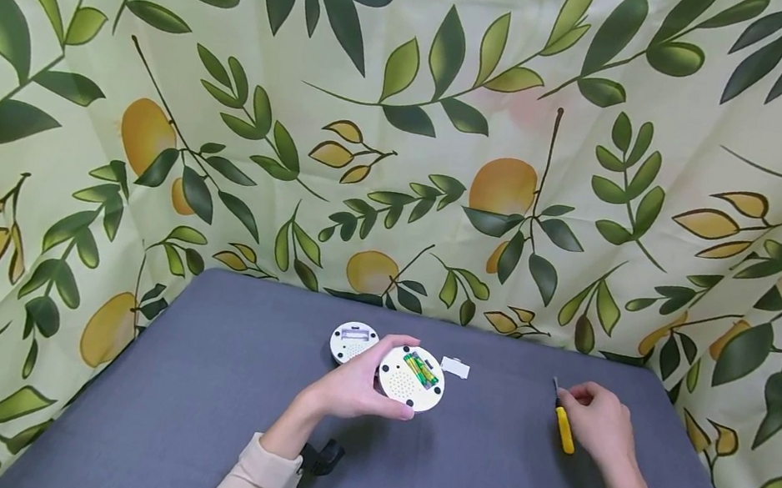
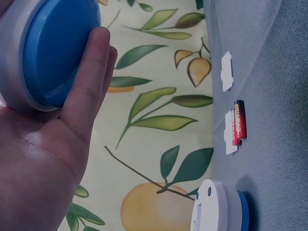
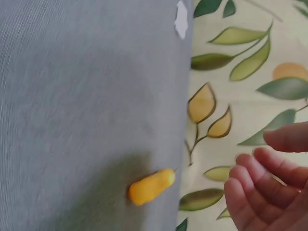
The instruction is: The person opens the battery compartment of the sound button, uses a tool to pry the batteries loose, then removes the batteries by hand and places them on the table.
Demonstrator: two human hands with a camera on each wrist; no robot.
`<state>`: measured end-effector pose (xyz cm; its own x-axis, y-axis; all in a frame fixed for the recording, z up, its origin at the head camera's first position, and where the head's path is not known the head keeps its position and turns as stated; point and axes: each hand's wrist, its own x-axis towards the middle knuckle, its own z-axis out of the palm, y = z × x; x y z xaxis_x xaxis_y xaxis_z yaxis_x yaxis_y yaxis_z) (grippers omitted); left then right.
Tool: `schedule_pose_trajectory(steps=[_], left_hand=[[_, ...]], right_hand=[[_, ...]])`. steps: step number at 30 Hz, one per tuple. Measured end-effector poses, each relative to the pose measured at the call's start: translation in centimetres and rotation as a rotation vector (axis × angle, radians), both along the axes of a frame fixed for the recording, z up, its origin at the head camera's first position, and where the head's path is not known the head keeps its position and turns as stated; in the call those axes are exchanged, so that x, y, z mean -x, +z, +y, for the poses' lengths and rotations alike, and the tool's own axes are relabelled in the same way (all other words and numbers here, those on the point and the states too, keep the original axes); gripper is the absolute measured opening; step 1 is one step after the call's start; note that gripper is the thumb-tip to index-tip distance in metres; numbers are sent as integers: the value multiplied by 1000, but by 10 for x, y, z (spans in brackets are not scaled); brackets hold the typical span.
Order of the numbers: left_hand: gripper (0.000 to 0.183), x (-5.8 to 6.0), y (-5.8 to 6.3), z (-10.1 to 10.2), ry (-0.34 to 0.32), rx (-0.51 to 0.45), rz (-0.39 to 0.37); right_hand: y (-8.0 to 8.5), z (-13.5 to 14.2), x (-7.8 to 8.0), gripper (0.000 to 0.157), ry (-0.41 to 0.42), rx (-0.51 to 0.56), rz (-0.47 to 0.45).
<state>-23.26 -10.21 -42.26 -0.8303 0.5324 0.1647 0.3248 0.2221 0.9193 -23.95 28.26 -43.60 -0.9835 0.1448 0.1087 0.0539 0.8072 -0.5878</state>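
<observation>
My left hand grips a round buzzer button by its rim, between thumb and fingers. In the head view its white underside faces up, with green batteries in the uncovered compartment beside a patch of small holes. The left wrist view shows its blue domed top against my fingers. Over the right side of the table, my right hand hovers with loosely bent fingers and nothing between them. Below it lies a screwdriver with a yellow handle, apart from the fingers in the right wrist view.
A second buzzer button lies underside up behind my left hand, its compartment uncovered. A white battery cover lies to the right. In the left wrist view, red-and-black batteries lie beside another white cover. A leaf-patterned cloth surrounds the grey table.
</observation>
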Motion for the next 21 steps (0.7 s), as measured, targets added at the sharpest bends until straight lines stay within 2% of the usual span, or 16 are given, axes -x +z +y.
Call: schedule_pose_trajectory(steps=[7, 13, 21], left_hand=[[90, 1, 0, 1, 3, -1, 12], [91, 1, 0, 2, 0, -9, 28], [90, 0, 0, 2, -5, -15, 17]], right_hand=[[9, -23, -10, 36, 95, 68, 116], [15, -42, -17, 27, 150, 120, 237], [16, -61, -26, 16, 232, 192, 320]])
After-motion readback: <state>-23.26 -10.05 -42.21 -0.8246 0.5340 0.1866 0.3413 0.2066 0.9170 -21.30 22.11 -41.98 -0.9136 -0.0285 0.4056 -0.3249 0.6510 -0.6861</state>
